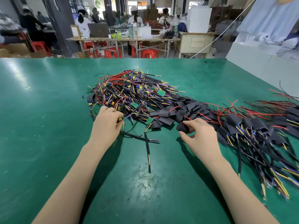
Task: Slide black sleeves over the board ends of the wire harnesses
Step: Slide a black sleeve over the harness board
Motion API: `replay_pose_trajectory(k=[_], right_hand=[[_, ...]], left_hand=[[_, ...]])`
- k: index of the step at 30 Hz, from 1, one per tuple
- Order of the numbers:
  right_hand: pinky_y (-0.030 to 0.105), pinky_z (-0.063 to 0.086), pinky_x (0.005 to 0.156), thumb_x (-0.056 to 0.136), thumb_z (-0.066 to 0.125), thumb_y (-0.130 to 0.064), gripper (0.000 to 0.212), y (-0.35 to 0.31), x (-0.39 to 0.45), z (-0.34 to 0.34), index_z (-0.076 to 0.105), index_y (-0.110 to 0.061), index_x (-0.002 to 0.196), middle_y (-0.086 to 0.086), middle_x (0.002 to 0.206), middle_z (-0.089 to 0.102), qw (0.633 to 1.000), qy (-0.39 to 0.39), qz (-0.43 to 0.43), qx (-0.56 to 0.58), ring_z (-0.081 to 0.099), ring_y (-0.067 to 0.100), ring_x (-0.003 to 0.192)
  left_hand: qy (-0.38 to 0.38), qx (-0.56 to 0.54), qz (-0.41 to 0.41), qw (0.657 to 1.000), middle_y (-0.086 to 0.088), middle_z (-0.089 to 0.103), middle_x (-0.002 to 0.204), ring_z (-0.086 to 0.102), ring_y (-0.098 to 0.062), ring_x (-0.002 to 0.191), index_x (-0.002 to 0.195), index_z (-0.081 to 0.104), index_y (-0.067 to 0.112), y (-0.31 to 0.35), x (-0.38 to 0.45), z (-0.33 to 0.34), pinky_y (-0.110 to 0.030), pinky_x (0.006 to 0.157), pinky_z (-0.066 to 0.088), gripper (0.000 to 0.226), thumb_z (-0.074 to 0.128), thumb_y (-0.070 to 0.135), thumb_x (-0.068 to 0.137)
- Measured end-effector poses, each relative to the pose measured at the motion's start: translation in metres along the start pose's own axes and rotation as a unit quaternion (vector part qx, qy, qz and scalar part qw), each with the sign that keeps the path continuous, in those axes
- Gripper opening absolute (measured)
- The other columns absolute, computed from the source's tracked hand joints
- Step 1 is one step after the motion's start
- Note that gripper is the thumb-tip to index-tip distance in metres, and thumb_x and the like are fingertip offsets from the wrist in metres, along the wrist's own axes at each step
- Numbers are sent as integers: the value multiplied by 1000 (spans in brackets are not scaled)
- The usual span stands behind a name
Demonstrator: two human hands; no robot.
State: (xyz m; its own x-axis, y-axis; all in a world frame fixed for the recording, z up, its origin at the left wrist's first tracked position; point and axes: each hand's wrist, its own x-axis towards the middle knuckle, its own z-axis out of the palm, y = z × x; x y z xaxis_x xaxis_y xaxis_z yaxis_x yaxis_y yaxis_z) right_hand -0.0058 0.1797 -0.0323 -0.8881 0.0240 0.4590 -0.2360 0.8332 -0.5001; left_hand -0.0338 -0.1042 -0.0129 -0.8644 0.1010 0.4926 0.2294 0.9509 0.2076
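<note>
A big tangle of unsleeved wire harnesses (131,92) with small green boards lies on the green table (40,110). My left hand (106,125) pinches the yellow-tipped end of one harness (120,119) at the near edge of that tangle. A heap of loose black sleeves (179,109) lies just right of it. My right hand (199,135) grips one black sleeve (182,127) at the heap's near edge. Sleeved harnesses (252,131) are piled at the right, with their cables fanned toward me.
Two loose black cables (147,147) cross on the mat between my hands. Beyond the table's far edge stand red stools (148,53), work tables and several people. A white bench (258,62) borders the table at the right.
</note>
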Motion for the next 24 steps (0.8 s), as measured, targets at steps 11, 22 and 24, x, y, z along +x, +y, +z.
replay_pose_trajectory(k=[11,22,24], right_hand=[[37,52,76,73,75,-11,22,13,6,-14,71,-11,95,3,91,68,998,69,-1,8,64,23,80],[35,51,69,73,74,-8,25,24,9,-16,70,-10,97,5,94,68,994,95,-38,-40,65,27,75],[35,51,69,72,73,-8,26,25,9,-14,71,-9,98,6,95,68,994,88,-37,-54,66,28,77]], left_hand=[[158,-71,208,963,-10,68,98,56,-32,94,100,71,-1,13,2,-8,-29,93,41,16,71,-1,84],[122,-76,232,962,-10,68,101,57,-34,96,100,71,-2,16,0,-2,-34,95,45,17,71,-4,84],[124,-77,238,960,-10,68,101,57,-34,97,101,71,-2,18,0,-1,-32,96,44,17,71,-3,84]])
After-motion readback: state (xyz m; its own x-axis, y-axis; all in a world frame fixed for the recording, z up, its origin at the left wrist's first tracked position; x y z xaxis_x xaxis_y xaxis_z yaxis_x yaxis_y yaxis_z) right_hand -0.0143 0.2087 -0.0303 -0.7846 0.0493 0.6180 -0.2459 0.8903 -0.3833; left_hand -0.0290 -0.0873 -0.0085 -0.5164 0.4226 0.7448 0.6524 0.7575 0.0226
